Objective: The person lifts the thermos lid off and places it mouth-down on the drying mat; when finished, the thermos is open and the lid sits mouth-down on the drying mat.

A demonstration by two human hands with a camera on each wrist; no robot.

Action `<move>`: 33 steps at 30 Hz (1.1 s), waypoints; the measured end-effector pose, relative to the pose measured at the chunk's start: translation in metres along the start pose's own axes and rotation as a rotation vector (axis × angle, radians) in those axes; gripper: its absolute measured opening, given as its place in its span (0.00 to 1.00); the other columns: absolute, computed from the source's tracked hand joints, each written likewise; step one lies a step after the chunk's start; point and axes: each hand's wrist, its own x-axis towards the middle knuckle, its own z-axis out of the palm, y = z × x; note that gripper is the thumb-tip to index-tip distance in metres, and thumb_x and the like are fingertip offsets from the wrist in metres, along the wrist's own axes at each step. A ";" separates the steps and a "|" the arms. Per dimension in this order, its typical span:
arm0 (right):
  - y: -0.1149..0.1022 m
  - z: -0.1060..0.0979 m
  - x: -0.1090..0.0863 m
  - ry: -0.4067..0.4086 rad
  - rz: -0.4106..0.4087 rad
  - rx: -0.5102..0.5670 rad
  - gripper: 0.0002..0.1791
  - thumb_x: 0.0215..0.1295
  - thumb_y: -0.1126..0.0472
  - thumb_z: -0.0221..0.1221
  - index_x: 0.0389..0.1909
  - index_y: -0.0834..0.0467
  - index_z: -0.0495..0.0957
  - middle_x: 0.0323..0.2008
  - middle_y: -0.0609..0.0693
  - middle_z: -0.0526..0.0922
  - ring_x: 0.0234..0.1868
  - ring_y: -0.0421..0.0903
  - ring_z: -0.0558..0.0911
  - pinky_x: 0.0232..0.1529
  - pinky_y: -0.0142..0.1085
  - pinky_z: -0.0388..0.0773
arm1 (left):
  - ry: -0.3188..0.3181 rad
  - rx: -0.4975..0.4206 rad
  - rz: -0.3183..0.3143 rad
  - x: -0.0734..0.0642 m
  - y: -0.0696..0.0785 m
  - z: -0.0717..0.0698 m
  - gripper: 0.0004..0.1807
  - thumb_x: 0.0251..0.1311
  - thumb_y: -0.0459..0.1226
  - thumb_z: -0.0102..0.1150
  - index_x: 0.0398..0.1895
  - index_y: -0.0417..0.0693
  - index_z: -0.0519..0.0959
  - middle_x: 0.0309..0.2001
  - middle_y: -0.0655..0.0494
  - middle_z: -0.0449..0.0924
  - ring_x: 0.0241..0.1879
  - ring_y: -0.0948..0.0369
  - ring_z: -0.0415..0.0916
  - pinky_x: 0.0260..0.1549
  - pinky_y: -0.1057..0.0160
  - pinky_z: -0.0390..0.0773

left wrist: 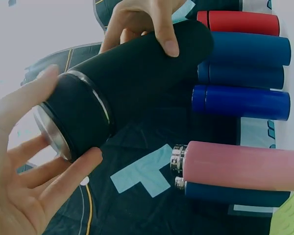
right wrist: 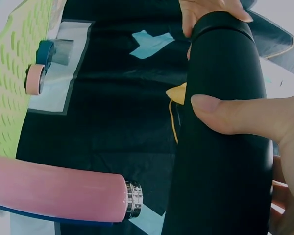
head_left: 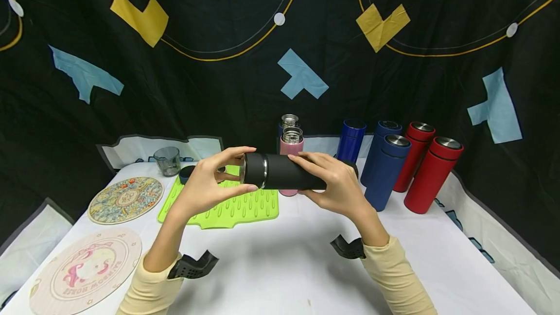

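A black thermos bottle [head_left: 288, 173] is held sideways above the table by both hands. My left hand [head_left: 202, 186] grips its cap [left wrist: 78, 115] at the left end, thumb on one side and fingers on the other. A silver ring marks where cap and body meet. Around the body curls my right hand [head_left: 336, 181], with its thumb lying along the black surface in the right wrist view. Behind the bottle stands an uncapped pink thermos [head_left: 292, 148], its metal neck showing, with an uncapped dark blue thermos [left wrist: 235, 194] beside it.
On the green mat [head_left: 245, 213] sit a dark blue cap [right wrist: 45, 53] and a pink cap [right wrist: 35, 80]. A glass cup [head_left: 168, 161] and two round mats [head_left: 126, 200] lie left. Capped blue thermoses [head_left: 387, 171] and red thermoses [head_left: 433, 175] stand at right.
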 end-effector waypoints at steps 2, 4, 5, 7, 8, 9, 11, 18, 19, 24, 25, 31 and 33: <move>-0.001 0.000 0.000 0.009 -0.003 -0.023 0.43 0.41 0.62 0.76 0.64 0.47 0.74 0.56 0.52 0.79 0.56 0.51 0.77 0.49 0.47 0.80 | 0.010 0.006 -0.036 0.000 0.000 0.000 0.36 0.47 0.41 0.76 0.63 0.58 0.73 0.51 0.53 0.79 0.46 0.58 0.79 0.42 0.63 0.82; -0.001 0.000 0.001 0.010 -0.004 -0.025 0.43 0.41 0.62 0.77 0.64 0.47 0.74 0.56 0.53 0.79 0.56 0.51 0.77 0.49 0.47 0.80 | 0.009 0.004 -0.042 0.000 0.000 0.001 0.37 0.47 0.41 0.76 0.63 0.58 0.72 0.52 0.53 0.79 0.46 0.58 0.79 0.43 0.64 0.82; 0.000 0.000 0.001 0.008 -0.004 -0.021 0.43 0.41 0.61 0.77 0.64 0.47 0.74 0.56 0.53 0.79 0.56 0.51 0.77 0.49 0.47 0.80 | 0.002 0.000 -0.032 0.000 0.000 0.001 0.38 0.46 0.40 0.77 0.63 0.57 0.72 0.53 0.53 0.78 0.48 0.58 0.78 0.44 0.64 0.81; 0.000 -0.001 0.000 -0.001 0.001 0.004 0.42 0.42 0.61 0.77 0.63 0.47 0.74 0.56 0.52 0.79 0.56 0.51 0.77 0.49 0.47 0.80 | -0.013 -0.013 0.010 0.001 0.000 0.001 0.41 0.43 0.37 0.78 0.64 0.54 0.71 0.56 0.54 0.76 0.52 0.58 0.76 0.46 0.64 0.80; 0.001 -0.001 0.000 -0.007 0.005 0.027 0.42 0.42 0.61 0.77 0.63 0.48 0.74 0.55 0.52 0.79 0.56 0.51 0.77 0.49 0.47 0.80 | -0.020 -0.020 0.041 0.001 0.001 0.001 0.42 0.42 0.34 0.78 0.65 0.52 0.71 0.58 0.53 0.74 0.54 0.57 0.74 0.47 0.65 0.79; 0.001 -0.001 0.000 -0.011 0.009 0.050 0.42 0.42 0.61 0.77 0.63 0.48 0.74 0.55 0.52 0.79 0.56 0.50 0.77 0.50 0.47 0.80 | -0.027 -0.029 0.073 0.001 0.003 0.000 0.43 0.40 0.31 0.78 0.65 0.49 0.71 0.59 0.52 0.73 0.56 0.56 0.72 0.49 0.64 0.78; 0.002 -0.001 0.000 -0.019 0.020 0.101 0.42 0.42 0.61 0.77 0.63 0.48 0.74 0.55 0.51 0.79 0.56 0.50 0.77 0.50 0.46 0.80 | -0.036 -0.034 0.140 0.001 0.011 -0.002 0.44 0.37 0.26 0.78 0.64 0.43 0.71 0.61 0.48 0.71 0.59 0.53 0.70 0.51 0.64 0.77; 0.001 -0.001 0.000 -0.030 0.043 0.139 0.44 0.42 0.60 0.77 0.65 0.52 0.72 0.57 0.52 0.78 0.56 0.50 0.77 0.54 0.46 0.77 | -0.016 0.000 0.204 0.001 0.033 -0.006 0.39 0.34 0.18 0.75 0.57 0.31 0.72 0.57 0.39 0.72 0.56 0.48 0.73 0.49 0.61 0.78; 0.000 0.000 0.000 -0.028 0.044 0.126 0.44 0.42 0.60 0.77 0.65 0.53 0.72 0.57 0.53 0.78 0.57 0.51 0.77 0.54 0.47 0.77 | -0.009 0.002 0.196 0.001 0.033 -0.006 0.39 0.34 0.19 0.75 0.57 0.31 0.72 0.56 0.40 0.73 0.55 0.48 0.73 0.48 0.60 0.79; -0.001 0.002 0.000 -0.019 0.049 0.059 0.43 0.43 0.63 0.77 0.65 0.57 0.72 0.57 0.55 0.78 0.58 0.52 0.75 0.56 0.48 0.76 | 0.030 -0.010 0.128 0.002 0.016 -0.003 0.41 0.36 0.26 0.78 0.60 0.39 0.73 0.54 0.45 0.75 0.50 0.53 0.76 0.44 0.61 0.81; -0.001 0.002 0.000 -0.017 0.051 0.049 0.43 0.43 0.63 0.76 0.64 0.57 0.72 0.57 0.55 0.78 0.59 0.51 0.75 0.56 0.47 0.75 | 0.038 -0.010 0.109 0.002 0.011 -0.002 0.41 0.37 0.28 0.79 0.61 0.41 0.73 0.53 0.47 0.76 0.49 0.55 0.77 0.44 0.62 0.81; 0.002 0.001 0.000 0.030 0.084 0.014 0.43 0.40 0.64 0.77 0.63 0.57 0.73 0.56 0.54 0.79 0.58 0.50 0.75 0.56 0.47 0.76 | 0.099 -0.045 0.011 0.001 -0.004 -0.005 0.39 0.43 0.34 0.78 0.62 0.53 0.73 0.49 0.52 0.79 0.44 0.58 0.79 0.41 0.64 0.82; 0.003 0.001 -0.001 0.040 0.101 0.029 0.43 0.40 0.64 0.78 0.62 0.57 0.73 0.56 0.54 0.79 0.58 0.51 0.75 0.56 0.47 0.76 | 0.115 -0.057 -0.004 0.001 -0.005 -0.006 0.38 0.43 0.34 0.77 0.63 0.54 0.73 0.49 0.51 0.79 0.44 0.57 0.80 0.41 0.63 0.82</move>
